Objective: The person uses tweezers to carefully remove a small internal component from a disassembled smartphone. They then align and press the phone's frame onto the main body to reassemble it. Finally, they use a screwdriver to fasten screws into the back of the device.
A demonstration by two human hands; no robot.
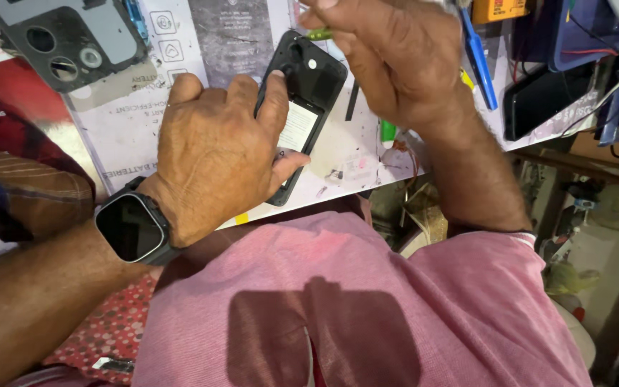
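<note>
Pink shirt (367, 301) — left hand (213, 154) gripping opened phone (302, 107)

the left hand (213, 154) lies back-up, knuckles toward the camera, its fingers curled forward and pressed close together, the thumb stretched out to the right and clamped against what it grips. a black square-faced wristwatch with a dark band (132, 228) sits on the left wrist, and the bare left forearm (30, 301) runs down to the lower left corner. the right hand (388, 61) hangs higher and further right, back toward the camera, fingers bent inward and pinched together at their tips near the top edge. the right forearm (478, 172) slopes down to a pink sleeve (510, 265).
</note>
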